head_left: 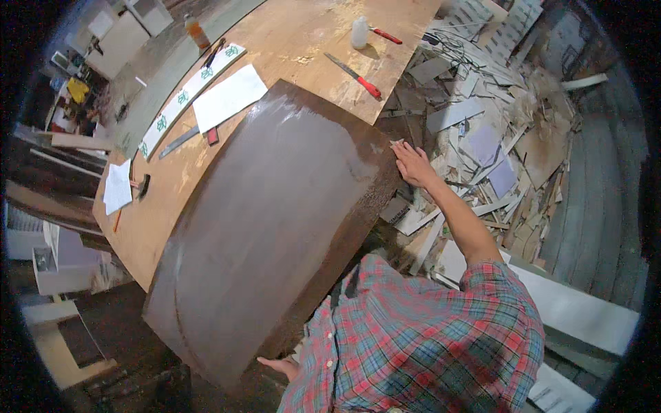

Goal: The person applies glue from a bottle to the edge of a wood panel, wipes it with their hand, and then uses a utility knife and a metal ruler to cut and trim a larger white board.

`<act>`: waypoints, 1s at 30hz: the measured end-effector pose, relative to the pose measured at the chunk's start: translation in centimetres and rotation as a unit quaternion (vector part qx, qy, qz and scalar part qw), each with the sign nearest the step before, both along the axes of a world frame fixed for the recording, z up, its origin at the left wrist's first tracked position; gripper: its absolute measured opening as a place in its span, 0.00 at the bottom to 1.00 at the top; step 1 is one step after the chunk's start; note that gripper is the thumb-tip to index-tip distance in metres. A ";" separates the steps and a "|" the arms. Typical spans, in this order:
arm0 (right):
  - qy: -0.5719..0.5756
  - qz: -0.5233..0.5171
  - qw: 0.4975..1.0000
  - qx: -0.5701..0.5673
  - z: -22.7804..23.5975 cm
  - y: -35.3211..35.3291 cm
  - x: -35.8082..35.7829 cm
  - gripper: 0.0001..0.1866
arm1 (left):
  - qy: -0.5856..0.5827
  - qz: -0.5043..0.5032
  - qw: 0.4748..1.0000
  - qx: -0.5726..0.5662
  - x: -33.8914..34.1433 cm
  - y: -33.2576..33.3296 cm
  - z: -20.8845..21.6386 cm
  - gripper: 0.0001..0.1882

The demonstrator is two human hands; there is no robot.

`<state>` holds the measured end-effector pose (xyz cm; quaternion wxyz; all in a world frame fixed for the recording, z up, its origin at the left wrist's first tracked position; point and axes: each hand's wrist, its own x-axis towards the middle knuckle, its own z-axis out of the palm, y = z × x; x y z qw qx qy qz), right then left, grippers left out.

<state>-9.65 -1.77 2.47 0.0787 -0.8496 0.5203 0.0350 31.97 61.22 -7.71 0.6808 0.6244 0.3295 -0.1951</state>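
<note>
Brown rectangular board (255, 227): likely heavy, stiff; hold edges. My right hand (413, 165), half-open, touches its right corner; left hand (281, 367): closure unclear.

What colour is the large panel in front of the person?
The panel is greyish brown, darker brown along its right-hand edge; best seen in the head view.

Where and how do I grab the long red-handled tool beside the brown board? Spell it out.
Probably best by its red handle, coming from the near right side: the handle lies toward the right edge of the table, whereas the long blade points away.
</note>
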 end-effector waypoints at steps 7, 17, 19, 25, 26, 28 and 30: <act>-0.069 0.050 0.996 -0.035 -1.5 -5.2 0.7 0.26 | -0.019 0.026 0.999 -0.010 -1.9 -1.9 2.0 0.39; -0.372 -0.092 0.915 0.124 2.5 -11.1 1.7 0.11 | -0.045 0.018 0.996 -0.069 -15.1 -17.6 2.4 0.33; -0.412 -0.055 0.888 0.199 1.2 -16.7 4.4 0.11 | 0.010 0.057 0.987 -0.153 -16.9 -23.1 4.3 0.32; -0.462 0.026 0.885 0.058 5.9 -26.2 9.9 0.25 | -0.050 0.014 0.996 -0.076 -19.8 -31.4 8.5 0.30; -0.469 0.051 0.879 0.075 5.5 -27.0 8.9 0.26 | -0.046 0.047 0.991 -0.115 -19.2 -30.5 7.5 0.29; -0.414 0.132 0.895 0.105 3.7 -25.8 5.8 0.30 | -0.047 0.109 0.984 -0.136 -18.1 -29.1 6.2 0.27; -0.341 0.221 0.905 0.126 2.5 -23.4 1.7 0.34 | -0.056 0.170 0.977 -0.113 -19.0 -30.7 8.1 0.24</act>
